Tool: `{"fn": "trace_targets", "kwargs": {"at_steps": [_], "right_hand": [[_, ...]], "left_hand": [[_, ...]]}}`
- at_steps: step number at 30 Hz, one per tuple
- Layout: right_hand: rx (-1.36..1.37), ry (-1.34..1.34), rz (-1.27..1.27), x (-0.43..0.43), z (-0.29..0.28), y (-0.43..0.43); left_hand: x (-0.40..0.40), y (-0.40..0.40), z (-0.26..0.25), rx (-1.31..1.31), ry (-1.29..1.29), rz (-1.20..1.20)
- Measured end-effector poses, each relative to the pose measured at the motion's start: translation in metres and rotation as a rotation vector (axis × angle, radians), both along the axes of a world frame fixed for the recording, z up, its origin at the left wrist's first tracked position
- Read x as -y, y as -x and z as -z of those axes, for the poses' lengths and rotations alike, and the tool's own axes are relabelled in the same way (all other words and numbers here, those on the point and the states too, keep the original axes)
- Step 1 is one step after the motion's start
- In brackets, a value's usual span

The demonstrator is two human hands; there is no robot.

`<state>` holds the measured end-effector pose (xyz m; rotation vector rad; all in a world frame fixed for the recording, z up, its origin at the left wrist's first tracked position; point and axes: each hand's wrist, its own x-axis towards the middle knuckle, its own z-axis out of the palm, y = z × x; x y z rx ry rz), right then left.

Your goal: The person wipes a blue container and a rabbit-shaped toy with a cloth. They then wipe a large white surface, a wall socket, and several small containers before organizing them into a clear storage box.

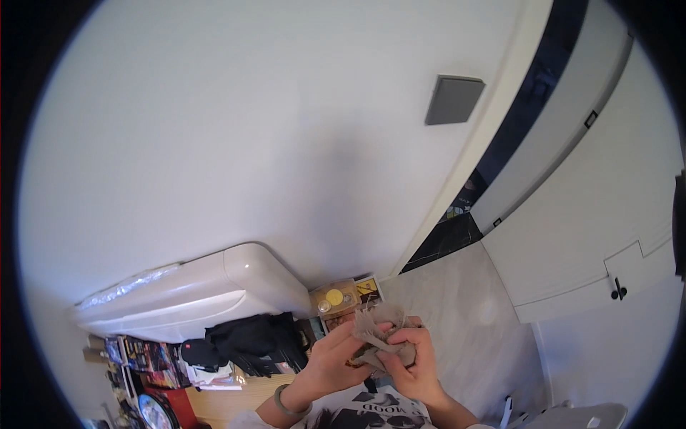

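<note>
A crumpled piece of grey-beige cloth with frayed edges (383, 335) is bunched between my two hands, in front of my chest. My left hand (335, 359) holds it from the left, its fingers reaching under and behind the folds. From the right, my right hand (415, 364) pinches the cloth between thumb and fingers. Something brownish shows at the lower left edge of the bundle; what it is cannot be told. A pale bangle (281, 401) circles my left wrist.
Behind my hands, a box with small containers (335, 297) stands by the wall. To the left are a pale padded headboard (214, 289), black clothing (257, 340) and a cluttered wooden surface (230, 405). A white door (579, 241) with a black handle is at the right, a grey switch (455, 100) above.
</note>
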<state>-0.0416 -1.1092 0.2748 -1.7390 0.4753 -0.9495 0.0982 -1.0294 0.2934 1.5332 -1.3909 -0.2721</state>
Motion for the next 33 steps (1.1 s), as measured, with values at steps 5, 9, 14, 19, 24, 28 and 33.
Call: {"fn": "trace_targets", "kwargs": {"at_steps": [5,9,14,19,24,28,33], "right_hand": [[-0.170,-0.162,0.044,0.028,-0.028,-0.016],[0.016,-0.908,-0.192,0.066,-0.008,-0.020],[-0.079,-0.338,-0.204,0.065,-0.006,-0.002],[-0.166,-0.242,-0.342,0.070,0.021,-0.012],[-0.419,0.017,-0.257,0.103,0.141,-0.037],[-0.675,-0.181,-0.364,0.073,0.226,-0.082],[-1.005,-0.056,-0.480,0.025,0.317,-0.146]], "left_hand": [[-0.010,0.015,-0.007,0.000,0.015,-0.148],[0.000,0.029,-0.024,-0.317,-0.089,-0.225],[0.009,0.045,-0.020,-0.262,-0.054,-0.506],[-0.004,0.057,0.013,-0.342,-0.155,-0.494],[-0.046,0.061,0.088,-0.957,0.125,-0.479],[-0.086,0.059,0.101,-1.218,0.137,-0.576],[-0.129,0.055,0.105,-1.353,0.113,-0.690]]}}
